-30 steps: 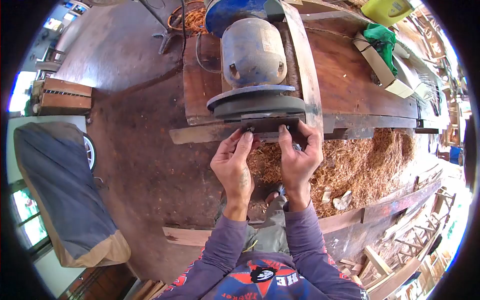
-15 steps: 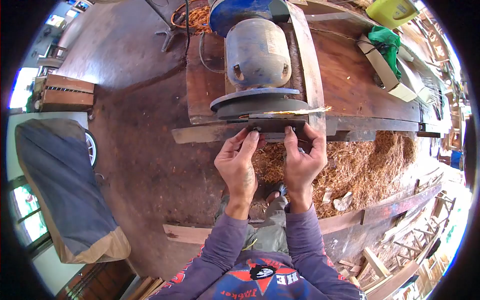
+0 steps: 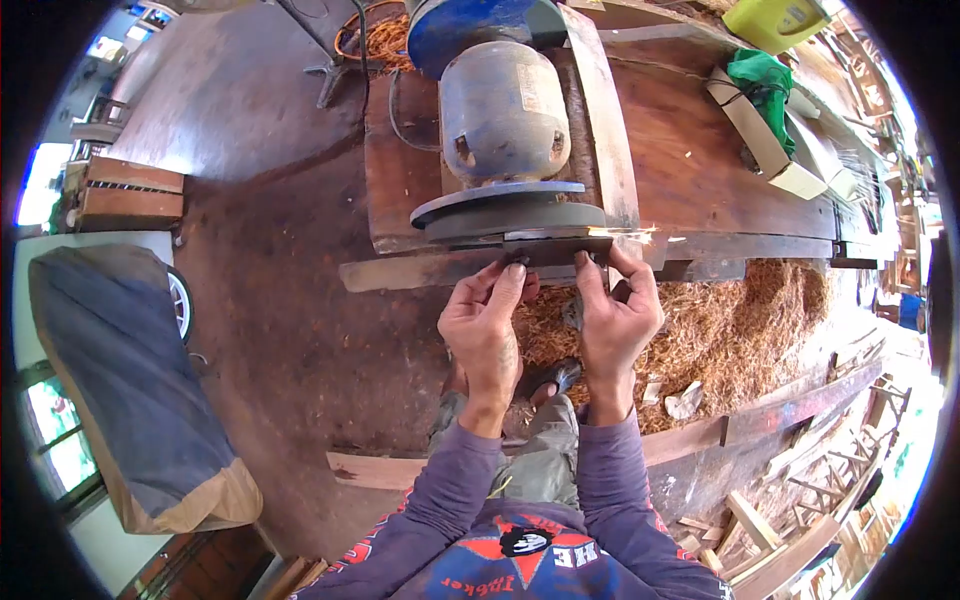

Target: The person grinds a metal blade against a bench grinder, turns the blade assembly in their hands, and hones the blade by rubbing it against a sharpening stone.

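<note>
A flat dark metal plate (image 3: 556,252) touches the front face of the grinding wheel (image 3: 515,222), and sparks (image 3: 630,234) fly off to the right. My left hand (image 3: 485,315) pinches the plate's left part, thumb on the near side. Near its right end my right hand (image 3: 612,312) grips it the same way. Behind the wheel sits the blue and grey motor (image 3: 503,112). Small dark knobs or bolts show by both thumbs; the fingers behind the plate are partly hidden.
The motor stands on a wooden bench (image 3: 690,170). Wood shavings (image 3: 720,310) pile up at the right, beside a long board (image 3: 800,400). An open carton (image 3: 765,145) with green cloth lies back right. A covered object (image 3: 140,380) stands at the left.
Both hands and the plate have shifted right along the wheel. Sparks, absent in the oldest frame, now leave the plate's right side. The grip has stayed closed.
</note>
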Demonstrator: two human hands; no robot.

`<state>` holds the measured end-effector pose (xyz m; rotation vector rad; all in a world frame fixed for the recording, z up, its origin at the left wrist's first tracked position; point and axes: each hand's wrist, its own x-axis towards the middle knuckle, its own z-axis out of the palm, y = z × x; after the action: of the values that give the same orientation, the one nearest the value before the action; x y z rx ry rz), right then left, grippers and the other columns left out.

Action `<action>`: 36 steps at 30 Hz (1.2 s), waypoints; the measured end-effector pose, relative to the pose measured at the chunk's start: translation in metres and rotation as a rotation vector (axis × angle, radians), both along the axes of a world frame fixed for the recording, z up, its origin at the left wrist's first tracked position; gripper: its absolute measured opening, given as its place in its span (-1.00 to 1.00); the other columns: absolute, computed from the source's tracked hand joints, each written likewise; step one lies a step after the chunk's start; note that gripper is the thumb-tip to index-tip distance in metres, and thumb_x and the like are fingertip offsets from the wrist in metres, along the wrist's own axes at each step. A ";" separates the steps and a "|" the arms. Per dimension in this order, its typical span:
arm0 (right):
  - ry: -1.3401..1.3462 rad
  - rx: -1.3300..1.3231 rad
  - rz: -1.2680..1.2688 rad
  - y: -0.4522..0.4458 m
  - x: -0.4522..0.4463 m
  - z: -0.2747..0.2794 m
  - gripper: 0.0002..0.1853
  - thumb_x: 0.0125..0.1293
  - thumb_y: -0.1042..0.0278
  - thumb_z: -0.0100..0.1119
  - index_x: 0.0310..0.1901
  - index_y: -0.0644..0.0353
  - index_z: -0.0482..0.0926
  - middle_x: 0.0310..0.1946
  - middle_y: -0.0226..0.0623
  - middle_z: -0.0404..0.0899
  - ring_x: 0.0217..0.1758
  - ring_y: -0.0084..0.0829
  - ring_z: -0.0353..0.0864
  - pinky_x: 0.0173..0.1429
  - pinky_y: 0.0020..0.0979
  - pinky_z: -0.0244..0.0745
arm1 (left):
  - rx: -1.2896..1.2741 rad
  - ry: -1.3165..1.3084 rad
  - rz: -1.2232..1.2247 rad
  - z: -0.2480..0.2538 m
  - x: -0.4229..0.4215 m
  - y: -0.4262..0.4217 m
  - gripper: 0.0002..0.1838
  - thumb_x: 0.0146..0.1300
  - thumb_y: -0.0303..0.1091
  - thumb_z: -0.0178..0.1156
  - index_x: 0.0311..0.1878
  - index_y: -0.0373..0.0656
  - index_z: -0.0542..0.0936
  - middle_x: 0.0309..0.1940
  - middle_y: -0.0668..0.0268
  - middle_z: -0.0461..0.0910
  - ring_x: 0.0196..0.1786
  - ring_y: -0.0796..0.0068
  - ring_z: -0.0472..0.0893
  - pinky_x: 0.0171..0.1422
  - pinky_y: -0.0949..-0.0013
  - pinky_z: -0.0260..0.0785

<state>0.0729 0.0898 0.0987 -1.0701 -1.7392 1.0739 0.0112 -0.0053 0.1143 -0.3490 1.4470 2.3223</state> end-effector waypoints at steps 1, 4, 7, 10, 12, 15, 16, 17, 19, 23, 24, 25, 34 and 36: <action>0.000 0.036 0.009 0.001 0.000 0.000 -0.74 0.15 0.49 0.52 -0.17 0.33 0.65 -0.27 -0.18 0.69 -0.27 -0.41 0.64 -0.16 -0.39 0.54 | 0.001 0.000 -0.002 -0.001 0.001 0.001 -0.86 0.30 -0.55 0.34 -0.13 -0.38 0.61 -0.19 0.12 0.71 -0.20 0.33 0.75 -0.04 0.30 0.69; 0.000 0.079 0.021 0.003 0.000 0.002 -0.75 0.14 0.50 0.51 -0.18 0.33 0.64 -0.32 -0.22 0.67 -0.33 -0.45 0.60 -0.21 -0.41 0.51 | 0.011 -0.001 0.003 0.000 0.001 0.002 -0.87 0.30 -0.55 0.34 -0.14 -0.37 0.61 -0.21 0.13 0.71 -0.22 0.33 0.75 -0.06 0.32 0.69; -0.043 0.117 0.041 0.004 0.000 0.006 -0.76 0.17 0.51 0.49 -0.18 0.37 0.64 -0.30 -0.28 0.66 -0.31 -0.55 0.57 -0.22 -0.49 0.51 | 0.013 -0.009 0.009 0.001 0.000 0.002 -0.87 0.30 -0.55 0.34 -0.15 -0.36 0.60 -0.24 0.14 0.71 -0.23 0.35 0.75 -0.08 0.35 0.69; -0.109 0.106 0.053 0.003 0.001 0.011 -0.76 0.19 0.52 0.49 -0.18 0.41 0.63 -0.29 -0.35 0.66 -0.28 -0.64 0.56 -0.21 -0.56 0.51 | 0.011 -0.011 0.008 0.000 -0.002 0.001 -0.87 0.29 -0.55 0.35 -0.16 -0.35 0.60 -0.26 0.16 0.71 -0.24 0.37 0.75 -0.09 0.36 0.70; -0.136 0.064 0.046 0.003 0.001 0.010 -0.76 0.18 0.50 0.50 -0.19 0.40 0.63 -0.30 -0.36 0.65 -0.29 -0.66 0.55 -0.21 -0.57 0.51 | 0.011 -0.007 0.008 -0.001 -0.002 0.000 -0.87 0.29 -0.55 0.35 -0.16 -0.35 0.60 -0.27 0.15 0.71 -0.25 0.38 0.75 -0.09 0.36 0.70; -0.075 0.157 0.069 0.004 0.000 0.003 -0.75 0.17 0.49 0.52 -0.19 0.39 0.64 -0.33 -0.41 0.64 -0.34 -0.70 0.50 -0.28 -0.59 0.47 | 0.014 0.006 0.015 -0.001 -0.003 -0.002 -0.87 0.29 -0.55 0.35 -0.16 -0.36 0.60 -0.27 0.14 0.71 -0.26 0.37 0.75 -0.09 0.35 0.70; -0.078 0.149 0.062 0.004 -0.001 0.001 -0.74 0.16 0.48 0.53 -0.19 0.38 0.64 -0.35 -0.43 0.64 -0.37 -0.72 0.46 -0.32 -0.60 0.42 | 0.014 0.006 0.016 -0.001 -0.004 -0.003 -0.87 0.29 -0.55 0.35 -0.16 -0.36 0.60 -0.27 0.14 0.71 -0.26 0.37 0.75 -0.09 0.35 0.70; -0.081 0.141 0.055 0.003 -0.002 0.001 -0.74 0.15 0.47 0.54 -0.19 0.37 0.65 -0.37 -0.45 0.63 -0.40 -0.74 0.41 -0.36 -0.61 0.38 | 0.015 0.006 0.010 -0.001 -0.005 -0.004 -0.87 0.29 -0.55 0.35 -0.16 -0.36 0.60 -0.27 0.14 0.71 -0.26 0.37 0.75 -0.09 0.36 0.70; -0.101 0.153 0.050 0.001 -0.004 0.006 -0.74 0.15 0.46 0.54 -0.20 0.36 0.66 -0.38 -0.46 0.63 -0.43 -0.75 0.38 -0.39 -0.62 0.33 | 0.015 0.007 0.006 -0.001 -0.007 -0.005 -0.87 0.29 -0.55 0.34 -0.16 -0.36 0.60 -0.27 0.14 0.71 -0.26 0.36 0.75 -0.09 0.36 0.70; -0.133 0.181 0.049 0.000 -0.004 0.007 -0.77 0.16 0.45 0.54 -0.22 0.34 0.68 -0.38 -0.46 0.64 -0.46 -0.76 0.33 -0.42 -0.64 0.26 | 0.022 0.000 0.006 -0.001 -0.008 -0.007 -0.86 0.30 -0.55 0.34 -0.15 -0.37 0.60 -0.26 0.14 0.71 -0.27 0.36 0.76 -0.09 0.37 0.70; -0.134 0.182 0.050 -0.001 -0.005 0.008 -0.77 0.16 0.45 0.54 -0.22 0.34 0.68 -0.38 -0.46 0.64 -0.46 -0.76 0.33 -0.42 -0.64 0.26 | 0.029 -0.001 0.005 -0.001 -0.008 -0.008 -0.86 0.30 -0.55 0.34 -0.15 -0.38 0.60 -0.26 0.14 0.71 -0.27 0.36 0.76 -0.10 0.37 0.70; -0.143 0.179 0.054 -0.001 -0.005 0.009 -0.76 0.16 0.45 0.54 -0.22 0.35 0.68 -0.38 -0.46 0.64 -0.45 -0.76 0.35 -0.41 -0.64 0.28 | 0.030 -0.002 0.005 -0.002 -0.009 -0.009 -0.86 0.30 -0.55 0.34 -0.15 -0.38 0.60 -0.26 0.14 0.71 -0.27 0.36 0.76 -0.10 0.37 0.70; -0.120 0.207 0.074 -0.003 -0.007 0.009 -0.76 0.16 0.47 0.53 -0.21 0.38 0.67 -0.36 -0.37 0.65 -0.35 -0.67 0.51 -0.27 -0.58 0.45 | 0.044 -0.016 0.004 -0.002 -0.011 -0.013 -0.86 0.30 -0.55 0.35 -0.14 -0.36 0.59 -0.26 0.15 0.71 -0.27 0.37 0.75 -0.12 0.37 0.68; -0.116 0.219 0.078 -0.004 -0.007 0.012 -0.76 0.16 0.48 0.52 -0.21 0.38 0.66 -0.35 -0.35 0.66 -0.34 -0.65 0.53 -0.24 -0.57 0.47 | 0.052 -0.015 0.008 -0.002 -0.012 -0.014 -0.86 0.30 -0.54 0.35 -0.14 -0.35 0.59 -0.26 0.15 0.71 -0.28 0.37 0.75 -0.11 0.36 0.68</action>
<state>0.0656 0.0855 0.1109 -0.9502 -1.9548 0.8586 -0.0007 -0.0188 0.1126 -0.3582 1.3782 2.3539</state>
